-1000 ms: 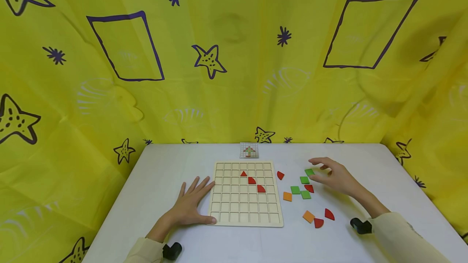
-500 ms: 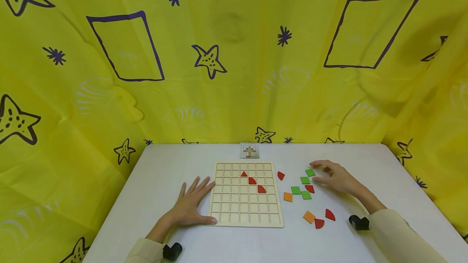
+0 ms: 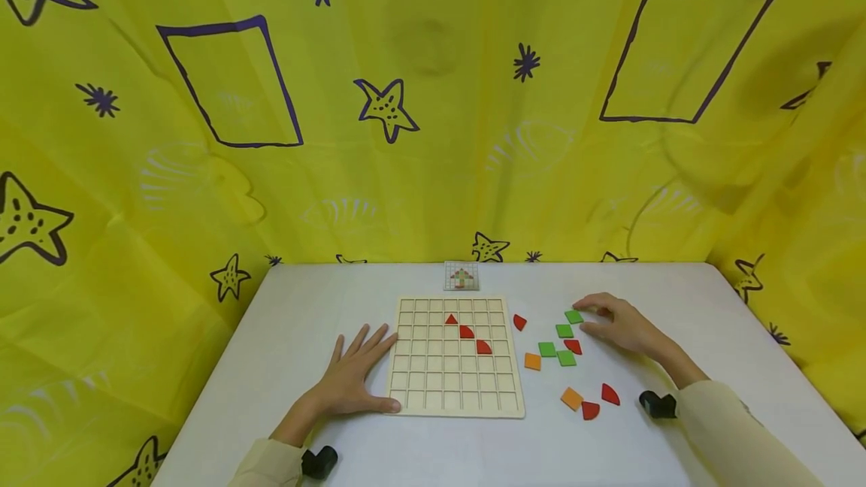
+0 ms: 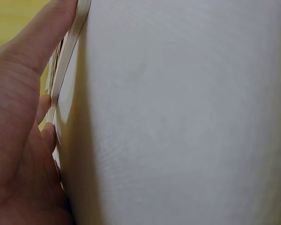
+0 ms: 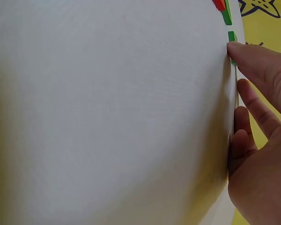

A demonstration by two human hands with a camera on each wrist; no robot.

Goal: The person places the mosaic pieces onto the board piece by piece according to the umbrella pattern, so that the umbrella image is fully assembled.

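My left hand rests spread at the left side of a pale square grid board, fingertips and thumb touching its edge. The left wrist view shows the thumb against the board's rim. A red triangle and two red quarter-circle pieces sit in the board's cells in a diagonal. On the right, my right hand is at the farthest green square tile, thumb and index finger apart on either side of its right end. In the right wrist view the thumb overlaps this green tile; a firm grip is not visible.
Right of the board lie several more green squares, two orange squares and several loose red quarter-circles. A small pattern card lies behind the board. A yellow patterned curtain encloses the white table.
My right hand has lowered slightly, and its thumb and index finger have come nearer the farthest green tile. The left hand stays on the board's edge. The head view has shifted slightly.
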